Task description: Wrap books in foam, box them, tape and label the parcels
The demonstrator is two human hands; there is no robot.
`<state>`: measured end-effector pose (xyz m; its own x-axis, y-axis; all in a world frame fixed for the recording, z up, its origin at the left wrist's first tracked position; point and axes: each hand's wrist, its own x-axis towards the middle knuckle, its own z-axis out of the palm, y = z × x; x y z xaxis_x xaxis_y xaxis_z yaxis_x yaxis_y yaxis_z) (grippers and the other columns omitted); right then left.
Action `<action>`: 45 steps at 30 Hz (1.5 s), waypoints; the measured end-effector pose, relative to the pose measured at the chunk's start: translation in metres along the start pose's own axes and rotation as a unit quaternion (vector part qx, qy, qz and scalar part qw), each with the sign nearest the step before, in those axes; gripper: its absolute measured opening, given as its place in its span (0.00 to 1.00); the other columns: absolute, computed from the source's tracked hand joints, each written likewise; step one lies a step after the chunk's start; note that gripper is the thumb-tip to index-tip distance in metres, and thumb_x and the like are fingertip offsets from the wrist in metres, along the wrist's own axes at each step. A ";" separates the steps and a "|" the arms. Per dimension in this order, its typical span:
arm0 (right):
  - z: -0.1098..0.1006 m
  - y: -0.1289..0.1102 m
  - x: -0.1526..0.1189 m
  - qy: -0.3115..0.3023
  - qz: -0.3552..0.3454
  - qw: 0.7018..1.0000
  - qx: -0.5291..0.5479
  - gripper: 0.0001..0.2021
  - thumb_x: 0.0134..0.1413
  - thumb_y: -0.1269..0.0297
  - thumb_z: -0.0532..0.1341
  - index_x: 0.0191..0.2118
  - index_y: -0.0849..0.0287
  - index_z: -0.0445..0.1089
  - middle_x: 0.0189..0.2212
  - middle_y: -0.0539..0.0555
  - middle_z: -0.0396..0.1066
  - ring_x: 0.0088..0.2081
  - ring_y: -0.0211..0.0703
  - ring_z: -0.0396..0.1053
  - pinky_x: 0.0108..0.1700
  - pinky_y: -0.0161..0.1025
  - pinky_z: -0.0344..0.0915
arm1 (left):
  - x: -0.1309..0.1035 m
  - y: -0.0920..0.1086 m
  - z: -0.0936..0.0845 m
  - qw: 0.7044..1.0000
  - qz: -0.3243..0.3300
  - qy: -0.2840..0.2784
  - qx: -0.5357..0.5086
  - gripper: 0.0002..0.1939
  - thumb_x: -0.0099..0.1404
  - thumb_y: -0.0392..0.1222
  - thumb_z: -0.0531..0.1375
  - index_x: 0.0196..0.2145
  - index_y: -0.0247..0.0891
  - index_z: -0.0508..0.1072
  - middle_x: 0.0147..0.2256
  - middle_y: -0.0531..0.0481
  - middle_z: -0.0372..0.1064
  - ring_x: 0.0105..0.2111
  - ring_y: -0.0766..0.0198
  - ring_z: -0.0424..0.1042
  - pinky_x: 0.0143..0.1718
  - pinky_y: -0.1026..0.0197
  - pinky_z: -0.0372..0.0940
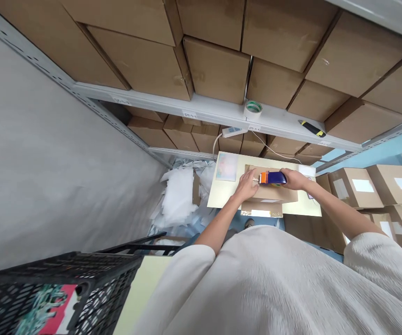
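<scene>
My right hand is closed round a tape dispenser with a dark blue body and an orange front end. The dispenser rests over the top of a small cardboard box on the pale yellow tabletop. At the box's left end, my left hand lies on the cardboard with its fingers stretched out, near the dispenser's orange end. A flap with shiny tape and a white label hangs at the near side of the box. The underside of the dispenser is partly hidden.
Shelves ahead hold stacked cartons, a tape roll and a yellow-black utility knife. A power strip sits below. White packing sheets heap at left, near a black crate. Labelled boxes stand at right.
</scene>
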<state>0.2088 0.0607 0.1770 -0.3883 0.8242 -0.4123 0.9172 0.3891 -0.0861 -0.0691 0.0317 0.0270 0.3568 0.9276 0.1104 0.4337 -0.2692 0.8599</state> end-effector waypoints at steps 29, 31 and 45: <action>0.077 0.230 -0.139 0.015 0.069 0.994 0.083 0.18 0.56 0.62 0.70 0.51 0.56 0.70 0.49 0.63 0.77 0.45 0.57 0.77 0.45 0.44 0.69 | 0.003 -0.010 -0.012 0.963 -0.021 -0.125 0.236 0.47 0.75 0.61 0.61 0.81 0.40 0.51 0.79 0.33 0.52 0.81 0.42 0.47 0.81 0.37 0.38; 0.082 0.242 -0.141 0.012 0.075 0.993 0.085 0.18 0.57 0.61 0.70 0.51 0.56 0.70 0.48 0.63 0.77 0.44 0.57 0.77 0.45 0.44 0.69 | 0.004 -0.009 -0.012 0.959 -0.024 -0.134 0.247 0.48 0.74 0.61 0.61 0.82 0.39 0.50 0.79 0.33 0.51 0.81 0.42 0.46 0.81 0.37 0.38; 0.108 0.229 -0.097 -0.045 0.085 0.994 0.044 0.26 0.58 0.69 0.70 0.62 0.60 0.68 0.57 0.70 0.75 0.56 0.61 0.76 0.48 0.45 0.71 | 0.007 -0.005 -0.006 0.963 -0.060 -0.118 0.234 0.51 0.69 0.59 0.65 0.81 0.39 0.51 0.79 0.33 0.51 0.80 0.39 0.48 0.80 0.38 0.46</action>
<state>0.4659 0.0250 0.0998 -0.2216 0.8331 -0.5068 0.9746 0.2066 -0.0866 -0.0733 0.0404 0.0266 0.4360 0.8891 -0.1396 0.7889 -0.3030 0.5346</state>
